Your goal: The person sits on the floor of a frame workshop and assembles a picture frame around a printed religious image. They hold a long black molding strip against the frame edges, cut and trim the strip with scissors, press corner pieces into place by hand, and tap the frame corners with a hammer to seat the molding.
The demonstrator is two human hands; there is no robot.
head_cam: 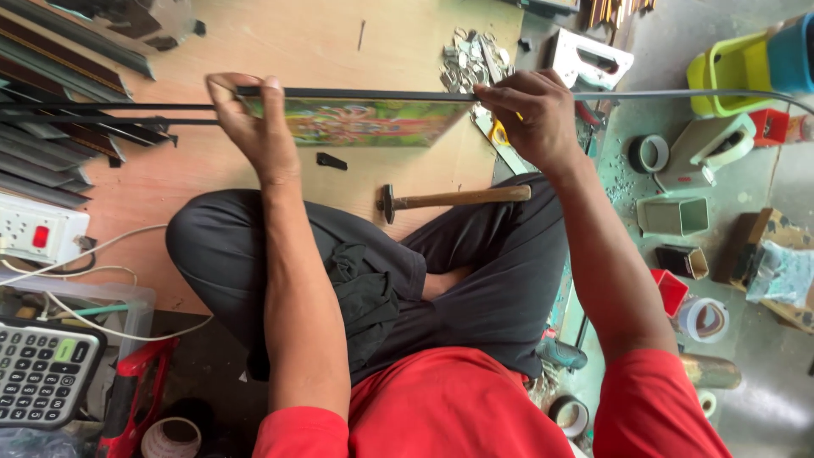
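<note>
I hold a framed colourful picture (365, 121) on edge over a plywood board (280, 42), its thin black frame edge (365, 92) toward me. My left hand (250, 127) grips the frame's left end, thumb on the top edge. At the right end, my right hand (534, 114) is closed over the top edge. A hammer (449, 200) with a wooden handle lies on my crossed legs, just below the picture. A small black piece (331, 160) rests on the board under the picture.
Dark frame mouldings (59, 127) are stacked at left, above a white power strip (38, 231) and a calculator (42, 369). Metal scraps (475, 55) and a white tool (589, 59) lie ahead. Tape rolls (649, 153), small boxes (674, 216) and coloured containers (738, 72) sit at right.
</note>
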